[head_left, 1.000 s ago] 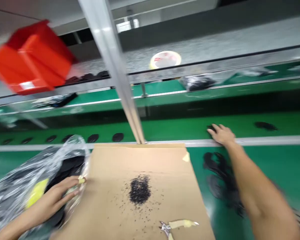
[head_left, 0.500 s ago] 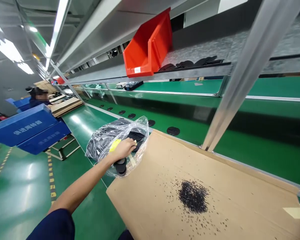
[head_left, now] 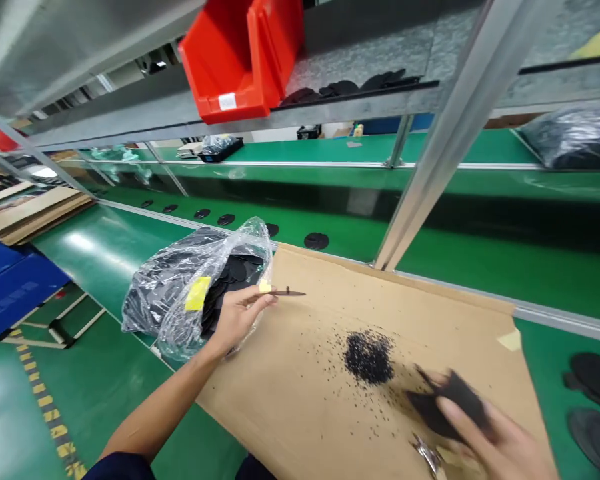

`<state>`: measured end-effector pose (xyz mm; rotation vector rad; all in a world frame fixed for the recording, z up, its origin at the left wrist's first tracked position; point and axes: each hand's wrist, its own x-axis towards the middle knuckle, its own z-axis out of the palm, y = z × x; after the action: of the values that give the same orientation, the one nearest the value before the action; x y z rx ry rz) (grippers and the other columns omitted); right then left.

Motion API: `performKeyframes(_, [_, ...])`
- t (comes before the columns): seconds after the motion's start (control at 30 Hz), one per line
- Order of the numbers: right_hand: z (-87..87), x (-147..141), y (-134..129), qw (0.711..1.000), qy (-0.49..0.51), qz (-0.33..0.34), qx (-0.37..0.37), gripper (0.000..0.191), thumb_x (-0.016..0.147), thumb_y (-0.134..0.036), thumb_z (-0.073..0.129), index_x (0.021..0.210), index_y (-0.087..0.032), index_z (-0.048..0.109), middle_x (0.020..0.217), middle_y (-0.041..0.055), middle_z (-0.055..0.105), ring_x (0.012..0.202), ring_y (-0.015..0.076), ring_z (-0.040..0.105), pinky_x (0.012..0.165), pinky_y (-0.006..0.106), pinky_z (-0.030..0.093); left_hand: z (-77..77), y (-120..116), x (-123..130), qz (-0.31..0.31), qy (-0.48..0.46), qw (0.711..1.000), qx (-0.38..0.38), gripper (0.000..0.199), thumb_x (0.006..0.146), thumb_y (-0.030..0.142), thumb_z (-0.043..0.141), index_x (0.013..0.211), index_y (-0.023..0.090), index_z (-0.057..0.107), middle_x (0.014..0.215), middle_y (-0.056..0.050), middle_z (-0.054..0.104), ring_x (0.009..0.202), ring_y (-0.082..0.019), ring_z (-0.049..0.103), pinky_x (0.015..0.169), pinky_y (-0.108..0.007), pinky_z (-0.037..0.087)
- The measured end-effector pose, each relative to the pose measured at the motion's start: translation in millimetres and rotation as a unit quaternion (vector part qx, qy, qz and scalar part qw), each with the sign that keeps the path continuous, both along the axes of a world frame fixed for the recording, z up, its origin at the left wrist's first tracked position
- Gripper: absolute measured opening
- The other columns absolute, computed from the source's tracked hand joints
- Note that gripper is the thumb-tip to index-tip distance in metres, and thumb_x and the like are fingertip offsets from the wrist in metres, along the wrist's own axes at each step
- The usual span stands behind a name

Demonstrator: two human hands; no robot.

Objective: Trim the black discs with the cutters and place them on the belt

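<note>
right hand | fingers pinch blurred black foam pad above cardboard sheet | pad looks light, floppy: hold by edge | left hand | fingers closed on slim dark blade, near poly bag of black discs

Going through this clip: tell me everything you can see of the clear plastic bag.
The clear plastic bag is glossy, crumpled and bulging, packed with flat black pieces, some visibly round. A yellow label sits on its side. It lies on the green bench against the cardboard, with the left hand touching its lower right side.
</note>
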<state>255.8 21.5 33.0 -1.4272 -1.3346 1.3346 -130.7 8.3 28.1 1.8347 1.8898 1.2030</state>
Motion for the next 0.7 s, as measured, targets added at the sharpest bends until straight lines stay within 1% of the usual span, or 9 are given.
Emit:
performKeyframes(0.03, [-2.3, -14, -4, 0.998, 0.027, 0.012, -0.048, 0.043, 0.081, -0.052, 0.076, 0.112, -0.022, 0.071, 0.083, 0.0091, 0.069, 0.063, 0.0189, 0.061, 0.049, 0.030, 0.049, -3.0, -2, 18, -0.022, -0.048, 0.999, 0.009, 0.036, 0.098, 0.042, 0.054, 0.106, 0.013, 0.073, 0.091, -0.009, 0.078, 0.080, -0.019, 0.076, 0.075, -0.028, 0.061])
performKeyframes(0.1, [-4.3, -41, -10, 0.984, 0.107, 0.064, -0.129, 0.058, 0.075, -0.058, 0.079, 0.118, -0.020, 0.067, 0.064, 0.0015, 0.061, 0.049, 0.0141, 0.052, 0.043, 0.027, 0.042, -7.4, -4, 55, -0.073, -0.160, 0.984, 0.018, 0.032, 0.095, 0.038, 0.060, 0.110, 0.014, 0.074, 0.102, -0.011, 0.079, 0.091, -0.021, 0.076, 0.083, -0.030, 0.062])
performKeyframes(0.17, [-3.9, -62, -12, 0.976, 0.157, 0.082, -0.128, 0.059, 0.078, -0.059, 0.076, 0.119, -0.018, 0.065, 0.061, -0.0004, 0.059, 0.049, 0.0120, 0.050, 0.045, 0.025, 0.042, -9.8, -5, 87, -0.138, -0.248, 0.959, 0.007, 0.029, 0.094, 0.033, 0.063, 0.113, 0.015, 0.074, 0.111, -0.012, 0.077, 0.100, -0.022, 0.075, 0.089, -0.031, 0.061])
performKeyframes(0.27, [-1.8, -72, -12, 0.977, 0.168, 0.077, -0.106, 0.057, 0.077, -0.061, 0.075, 0.111, -0.017, 0.067, 0.064, -0.0002, 0.059, 0.052, 0.0117, 0.052, 0.047, 0.025, 0.045, -13.0, -6, 117, -0.196, -0.269, 0.943, -0.015, 0.026, 0.092, 0.031, 0.067, 0.113, 0.016, 0.074, 0.113, -0.011, 0.076, 0.103, -0.022, 0.073, 0.093, -0.032, 0.058])
performKeyframes(0.37, [-1.2, -67, -13, 0.983, 0.147, 0.052, -0.092, 0.054, 0.073, -0.059, 0.079, 0.106, -0.017, 0.069, 0.073, 0.0011, 0.061, 0.055, 0.0115, 0.053, 0.049, 0.025, 0.048, -17.2, -5, 128, -0.180, -0.243, 0.952, -0.038, 0.024, 0.087, 0.030, 0.074, 0.107, 0.017, 0.072, 0.104, -0.008, 0.075, 0.093, -0.019, 0.071, 0.085, -0.029, 0.057])
performKeyframes(0.43, [-2.8, -63, -13, 0.987, 0.132, 0.042, -0.079, 0.050, 0.072, -0.057, 0.081, 0.100, -0.018, 0.069, 0.076, 0.0009, 0.061, 0.056, 0.0111, 0.052, 0.049, 0.025, 0.048, -18.6, -3, 128, -0.188, -0.218, 0.956, -0.061, 0.032, 0.087, 0.030, 0.073, 0.117, 0.018, 0.067, 0.103, -0.008, 0.073, 0.090, -0.018, 0.069, 0.084, -0.029, 0.056])
performKeyframes(0.53, [-8.4, -61, -11, 0.990, 0.114, 0.041, -0.066, 0.044, 0.072, -0.056, 0.081, 0.090, -0.017, 0.069, 0.073, -0.0005, 0.057, 0.054, 0.0101, 0.049, 0.047, 0.024, 0.045, -17.2, 0, 124, -0.234, -0.165, 0.956, -0.058, 0.044, 0.089, 0.030, 0.071, 0.131, 0.021, 0.059, 0.110, -0.008, 0.070, 0.098, -0.020, 0.065, 0.089, -0.032, 0.053])
performKeyframes(0.6, [-12.8, -62, -11, 0.991, 0.107, 0.046, -0.065, 0.043, 0.073, -0.055, 0.080, 0.088, -0.017, 0.069, 0.071, -0.0007, 0.057, 0.053, 0.0099, 0.048, 0.046, 0.024, 0.044, -15.3, 1, 122, -0.254, -0.125, 0.959, -0.033, 0.037, 0.092, 0.031, 0.068, 0.127, 0.022, 0.062, 0.109, -0.008, 0.068, 0.101, -0.021, 0.063, 0.089, -0.033, 0.052])
performKeyframes(0.7, [-17.2, -61, -12, 0.992, 0.094, 0.057, -0.061, 0.038, 0.077, -0.053, 0.078, 0.088, -0.017, 0.069, 0.071, -0.0002, 0.058, 0.053, 0.0113, 0.050, 0.046, 0.024, 0.045, -13.7, 2, 120, -0.220, -0.060, 0.974, 0.007, 0.026, 0.093, 0.032, 0.066, 0.117, 0.021, 0.069, 0.102, -0.008, 0.066, 0.099, -0.022, 0.059, 0.088, -0.036, 0.050])
